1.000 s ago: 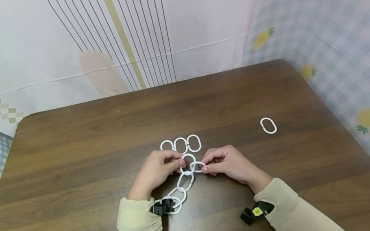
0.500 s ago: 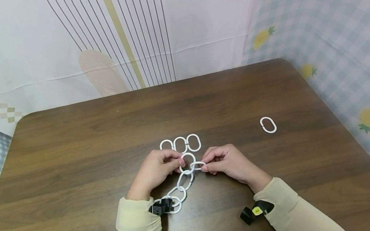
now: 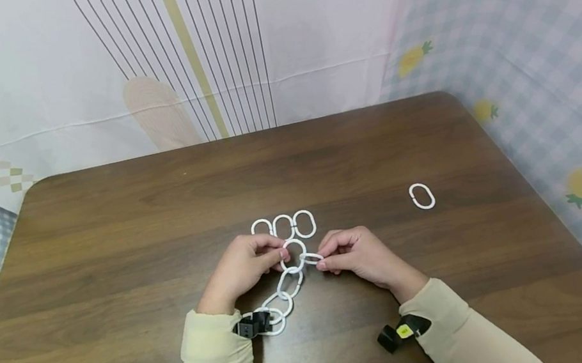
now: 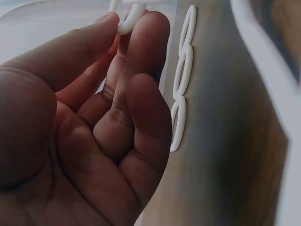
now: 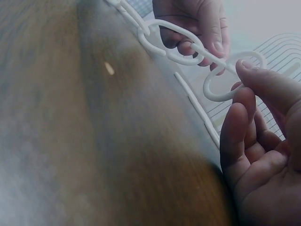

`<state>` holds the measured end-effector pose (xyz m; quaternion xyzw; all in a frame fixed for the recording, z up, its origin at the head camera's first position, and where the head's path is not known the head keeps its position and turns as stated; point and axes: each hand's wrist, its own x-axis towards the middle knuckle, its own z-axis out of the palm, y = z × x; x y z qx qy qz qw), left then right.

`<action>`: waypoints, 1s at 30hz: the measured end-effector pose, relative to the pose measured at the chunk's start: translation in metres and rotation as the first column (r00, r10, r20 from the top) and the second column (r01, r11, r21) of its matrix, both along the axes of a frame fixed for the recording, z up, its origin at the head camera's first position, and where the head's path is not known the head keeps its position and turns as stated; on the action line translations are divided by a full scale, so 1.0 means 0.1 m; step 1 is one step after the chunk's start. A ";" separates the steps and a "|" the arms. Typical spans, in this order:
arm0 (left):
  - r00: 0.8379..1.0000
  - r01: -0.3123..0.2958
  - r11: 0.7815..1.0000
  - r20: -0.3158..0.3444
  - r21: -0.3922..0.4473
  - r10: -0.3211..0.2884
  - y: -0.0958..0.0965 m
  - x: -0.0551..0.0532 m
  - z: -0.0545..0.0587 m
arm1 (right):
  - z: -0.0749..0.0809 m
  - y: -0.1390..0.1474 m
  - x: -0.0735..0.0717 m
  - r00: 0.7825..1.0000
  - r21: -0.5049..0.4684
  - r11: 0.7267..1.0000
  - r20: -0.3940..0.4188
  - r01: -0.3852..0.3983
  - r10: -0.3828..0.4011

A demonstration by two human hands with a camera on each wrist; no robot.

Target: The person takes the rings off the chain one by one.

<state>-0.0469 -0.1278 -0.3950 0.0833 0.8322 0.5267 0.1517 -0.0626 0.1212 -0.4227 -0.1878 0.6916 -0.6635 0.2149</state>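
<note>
My left hand (image 3: 242, 268) pinches a white oval plastic chain link (image 3: 294, 240) between thumb and forefinger. In my right hand (image 3: 357, 257), thumb and fingertips pinch another white link (image 5: 207, 84), which passes through the left one. From the left-held link a chain of several joined white links (image 5: 176, 28) runs down toward the left wrist, partly hidden by the wrist camera. Just beyond the fingers, three white links (image 4: 185, 70) lie side by side in a row on the table. In the left wrist view only a small part of the pinched link shows.
A single loose link (image 3: 427, 208) lies farther right on the brown wooden table (image 3: 156, 212). Behind the table hangs a patterned cloth (image 3: 322, 27). A blue checked cloth (image 3: 534, 100) hangs along the right side.
The right-held link has turned and now looks narrower from above. My left hand has shifted very slightly left with its link. The row and the loose link stay put.
</note>
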 end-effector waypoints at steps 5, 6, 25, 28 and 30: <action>1.000 -0.012 1.000 0.014 0.024 0.011 -0.01 0.00 0.00 | 0.01 0.00 0.00 1.000 0.009 1.000 -0.001 -0.004 0.004; 1.000 -0.013 1.000 0.016 0.026 0.013 -0.01 0.00 0.00 | 0.01 0.01 0.00 1.000 0.011 1.000 -0.002 -0.004 0.004; 0.992 -0.112 0.993 0.058 0.035 0.110 -0.15 -0.01 -0.05 | 0.03 0.01 0.01 1.000 0.027 0.999 0.017 0.023 -0.023; 0.993 -0.107 0.994 0.061 0.039 0.104 -0.16 -0.01 -0.05 | 0.03 0.01 0.01 0.999 0.029 0.998 0.013 0.050 -0.050; 0.993 -0.106 0.993 0.062 0.043 0.103 -0.17 -0.01 -0.04 | 0.03 0.01 0.00 0.998 0.017 0.998 0.014 0.066 -0.066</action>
